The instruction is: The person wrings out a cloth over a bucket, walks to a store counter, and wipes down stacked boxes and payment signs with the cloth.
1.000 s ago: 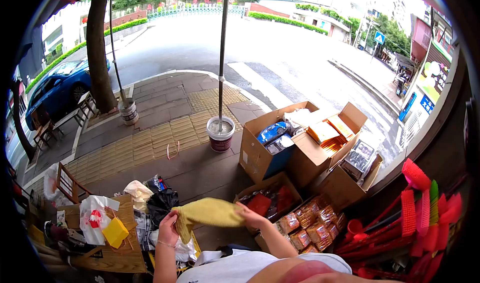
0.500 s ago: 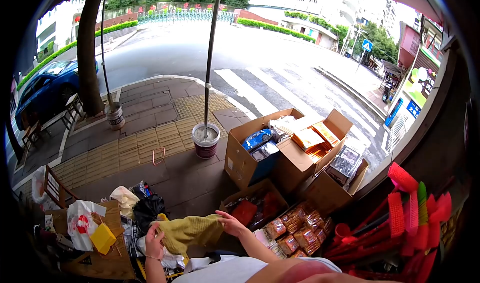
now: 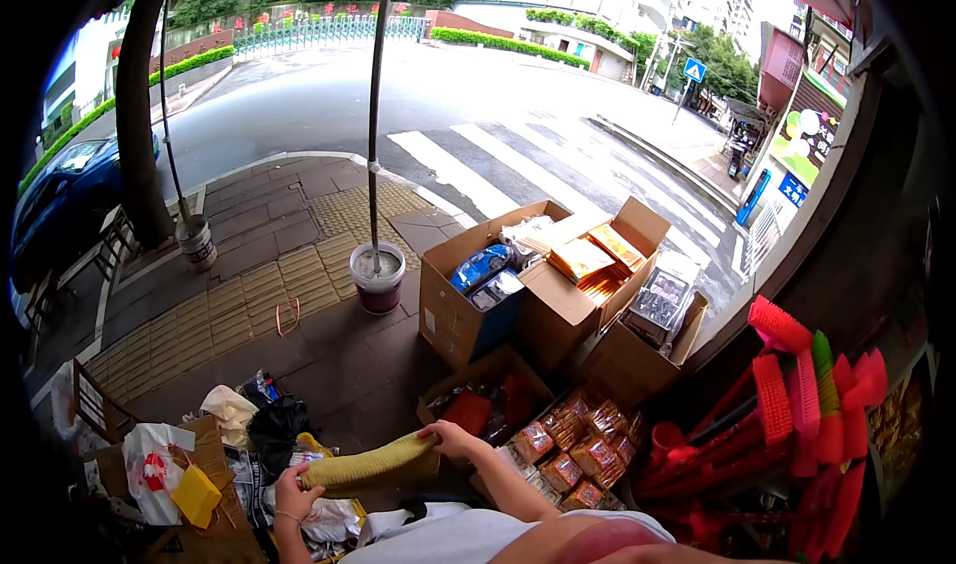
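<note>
An olive-yellow knitted cloth (image 3: pixel 370 466), perhaps a garment, stretches between my two hands in front of my body. Its near end is pinched by my left hand (image 3: pixel 293 494), with a thin band around the wrist. At the other end, my right hand (image 3: pixel 451 440) grips the cloth's upper corner, fingers closed on it. The upper edge runs fairly straight from hand to hand, and some fabric hangs below it on the right. Beneath my left hand lie white plastic bags (image 3: pixel 331 520), partly covered by the hand and cloth.
Cardboard boxes (image 3: pixel 453 315) of packaged goods stand ahead. Wrapped packs (image 3: pixel 588 454) lie at right, beside red brushes and brooms (image 3: pixel 797 425). A bucket (image 3: pixel 378 290) holds a pole. A black bag (image 3: pixel 282 423) and a yellow box (image 3: pixel 196 494) sit at left.
The draped cloth is now drawn out straighter and narrower between my hands. My right hand's spread fingers have closed on its corner. The whole scene has shifted left as my head turned.
</note>
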`<state>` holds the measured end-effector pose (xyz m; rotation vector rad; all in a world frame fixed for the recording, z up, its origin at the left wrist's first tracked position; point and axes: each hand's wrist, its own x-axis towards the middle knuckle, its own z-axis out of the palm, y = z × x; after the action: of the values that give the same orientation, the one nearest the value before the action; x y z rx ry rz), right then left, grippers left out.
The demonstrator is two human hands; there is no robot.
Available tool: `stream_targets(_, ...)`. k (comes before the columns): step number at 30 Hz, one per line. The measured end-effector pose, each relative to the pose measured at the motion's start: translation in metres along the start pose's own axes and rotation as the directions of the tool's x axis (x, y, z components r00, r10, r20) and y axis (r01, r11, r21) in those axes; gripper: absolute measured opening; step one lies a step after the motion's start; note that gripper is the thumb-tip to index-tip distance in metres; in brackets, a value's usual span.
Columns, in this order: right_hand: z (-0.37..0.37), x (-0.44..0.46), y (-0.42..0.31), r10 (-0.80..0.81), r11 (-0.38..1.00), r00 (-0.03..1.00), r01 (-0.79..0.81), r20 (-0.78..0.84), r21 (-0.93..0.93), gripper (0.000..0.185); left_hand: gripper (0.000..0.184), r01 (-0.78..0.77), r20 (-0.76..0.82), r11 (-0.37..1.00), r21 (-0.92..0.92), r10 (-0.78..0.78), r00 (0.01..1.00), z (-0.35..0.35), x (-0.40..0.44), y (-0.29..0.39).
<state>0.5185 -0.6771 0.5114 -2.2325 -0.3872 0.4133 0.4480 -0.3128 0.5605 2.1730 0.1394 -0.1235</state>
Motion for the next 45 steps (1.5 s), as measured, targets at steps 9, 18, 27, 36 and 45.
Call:
stream_targets(9, -0.022, 0.003, -0.039, -0.003, 0.995, 0.973, -0.020, -0.229, -0.099, 0.027, 0.028, -0.069, -0.176, 0.977, 0.200, 0.105, 0.979, 0.005, -0.005, -0.005)
stream_targets(18, 0.023, 0.000, -0.063, 0.021, 0.996, 0.954, 0.007, -0.298, 0.092, 0.017, 0.014, -0.038, -0.223, 0.867, -0.497, -0.085, 0.971, -0.026, -0.067, -0.013)
stream_targets(27, 0.099, -0.002, -0.116, -0.064, 0.743, 0.981, -0.074, 0.181, 0.665, 0.023, 0.017, 0.105, -0.367, 0.667, -0.737, -0.526, 0.768, -0.012, -0.160, -0.035)
stream_targets(36, 0.160, -0.049, -0.248, -0.516, 0.683, 0.760, 0.088, 0.395, 0.725, 0.035, 0.032, -0.262, -0.509, 0.670, -0.695, -0.200, 0.837, 0.005, -0.175, 0.022)
stream_targets(45, 0.161, -0.033, -0.246, -0.498, 0.731, 0.834, 0.259, 0.235, 0.631, 0.021, 0.036, -0.161, -0.376, 0.922, -0.353, 0.018, 0.927, -0.014, -0.204, 0.040)
